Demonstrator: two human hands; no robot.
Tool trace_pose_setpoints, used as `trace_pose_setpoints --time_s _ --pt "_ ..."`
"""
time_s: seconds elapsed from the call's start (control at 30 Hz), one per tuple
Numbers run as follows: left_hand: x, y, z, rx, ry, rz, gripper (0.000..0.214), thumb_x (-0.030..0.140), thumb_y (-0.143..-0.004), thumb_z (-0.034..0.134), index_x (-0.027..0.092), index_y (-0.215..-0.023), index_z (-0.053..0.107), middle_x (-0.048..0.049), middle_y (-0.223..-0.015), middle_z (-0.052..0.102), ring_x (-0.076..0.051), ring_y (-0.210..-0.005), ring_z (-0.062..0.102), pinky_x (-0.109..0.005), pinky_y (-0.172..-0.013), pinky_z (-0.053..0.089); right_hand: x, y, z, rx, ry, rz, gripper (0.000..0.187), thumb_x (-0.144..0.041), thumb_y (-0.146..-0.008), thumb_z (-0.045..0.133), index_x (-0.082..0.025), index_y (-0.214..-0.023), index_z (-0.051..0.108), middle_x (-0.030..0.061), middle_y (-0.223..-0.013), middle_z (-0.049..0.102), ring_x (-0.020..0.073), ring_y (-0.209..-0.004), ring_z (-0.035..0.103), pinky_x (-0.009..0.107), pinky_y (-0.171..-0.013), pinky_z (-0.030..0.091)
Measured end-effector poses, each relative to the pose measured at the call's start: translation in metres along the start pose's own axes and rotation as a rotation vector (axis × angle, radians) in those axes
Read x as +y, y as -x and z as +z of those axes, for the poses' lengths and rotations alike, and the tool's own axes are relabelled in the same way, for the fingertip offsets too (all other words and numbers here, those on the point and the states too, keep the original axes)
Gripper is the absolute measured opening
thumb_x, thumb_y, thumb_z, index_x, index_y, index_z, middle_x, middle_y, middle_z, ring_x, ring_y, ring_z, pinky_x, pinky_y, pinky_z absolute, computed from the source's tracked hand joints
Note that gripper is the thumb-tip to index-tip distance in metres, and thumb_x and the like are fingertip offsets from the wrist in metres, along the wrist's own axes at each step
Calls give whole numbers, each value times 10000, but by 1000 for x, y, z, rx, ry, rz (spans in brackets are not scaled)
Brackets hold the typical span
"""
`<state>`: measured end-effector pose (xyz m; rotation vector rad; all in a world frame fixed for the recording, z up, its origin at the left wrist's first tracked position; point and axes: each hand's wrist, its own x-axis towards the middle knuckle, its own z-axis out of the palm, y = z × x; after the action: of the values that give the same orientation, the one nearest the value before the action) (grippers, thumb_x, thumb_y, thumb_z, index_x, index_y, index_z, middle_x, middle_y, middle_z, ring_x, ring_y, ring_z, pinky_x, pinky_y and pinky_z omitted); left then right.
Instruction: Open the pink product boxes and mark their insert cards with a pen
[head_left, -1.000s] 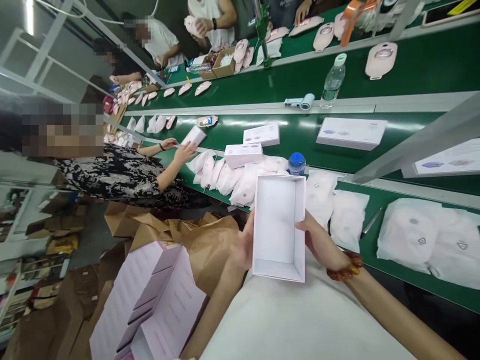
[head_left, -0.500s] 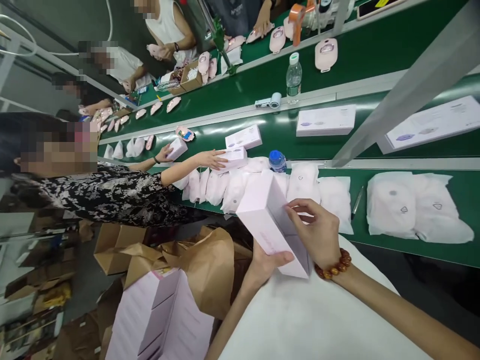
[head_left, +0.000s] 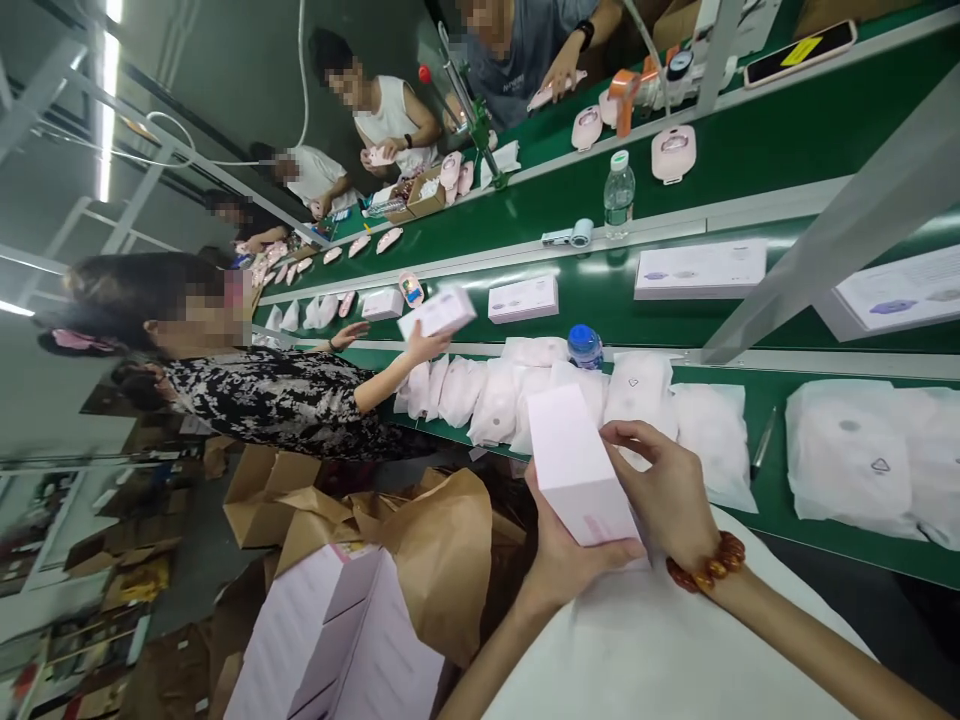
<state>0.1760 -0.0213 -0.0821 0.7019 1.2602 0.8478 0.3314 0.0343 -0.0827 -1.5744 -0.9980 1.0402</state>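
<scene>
A white carton (head_left: 576, 455) with faint pink print is upright and tilted in front of my body. My left hand (head_left: 566, 550) wraps round its lower part, thumb across the printed side. My right hand (head_left: 667, 490), with a brown bead bracelet (head_left: 709, 562) at the wrist, has curled fingers and thumb at the carton's right edge; their tips are partly hidden behind it. Just beyond, on the green bench, lie several items in white pouches (head_left: 637, 395). A blue-capped bottle (head_left: 585, 347) stands behind the carton.
At lower left, a cardboard box lined with brown paper (head_left: 442, 560) holds several white cartons (head_left: 322, 620). A co-worker in a patterned top (head_left: 300, 400) holds a white box (head_left: 437, 312). A slanted metal post (head_left: 795, 200) crosses the right side. A pen (head_left: 763, 443) lies among the pouches.
My hands have turned the carton, so its plain white face shows more and its right-hand side less. The co-worker has lifted a box off the pouches. The view has shifted.
</scene>
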Motion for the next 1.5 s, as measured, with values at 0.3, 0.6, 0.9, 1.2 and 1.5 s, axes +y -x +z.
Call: trace_pose_setpoints --time_s 0.3,0.6,0.9,1.2,1.5 --pt "19 -2 -20 -72 29 -31 1182 595 -511 1167 244 -1475 579 -184 -1452 739 -453 -1437 664 -645 -1248 513 -2 8 -17 -398 -49 -111 514 -673 -954 794 -304 -1309 840 113 -1291 762 331 -1136 783 447 -929 727" --pt "21 3 -40 17 -107 23 1015 674 -533 1124 237 -1325 664 -106 -1216 770 -373 -1201 733 -525 -1058 611 7 18 -18 -424 -79 -22 664 -694 -825 932 -295 -1345 826 108 -1310 751 310 -1064 798 521 -993 747" --pt "43 37 -17 264 -309 148 1516 352 -730 1087 430 -1850 67 -165 -1596 687 -369 -1345 750 -486 -1115 620 4 26 -11 -368 30 -54 571 -576 -848 859 -260 -1313 763 123 -1326 711 306 -1080 782 540 -1034 716" --pt "34 43 -24 168 -360 244 1227 312 -933 865 408 -1846 50 -121 -1456 747 -242 -1090 791 -437 -1010 662 2 31 -10 -393 102 -48 663 -641 -848 861 -263 -1367 696 123 -1328 676 340 -1115 766 579 -1025 701" --pt "37 37 -10 225 -331 229 1366 260 -822 922 428 -1800 -17 -190 -1664 606 -335 -1356 746 -499 -1090 643 5 35 -10 -334 181 -135 644 -548 -884 782 -246 -1429 621 149 -1375 638 352 -1153 743 572 -989 700"
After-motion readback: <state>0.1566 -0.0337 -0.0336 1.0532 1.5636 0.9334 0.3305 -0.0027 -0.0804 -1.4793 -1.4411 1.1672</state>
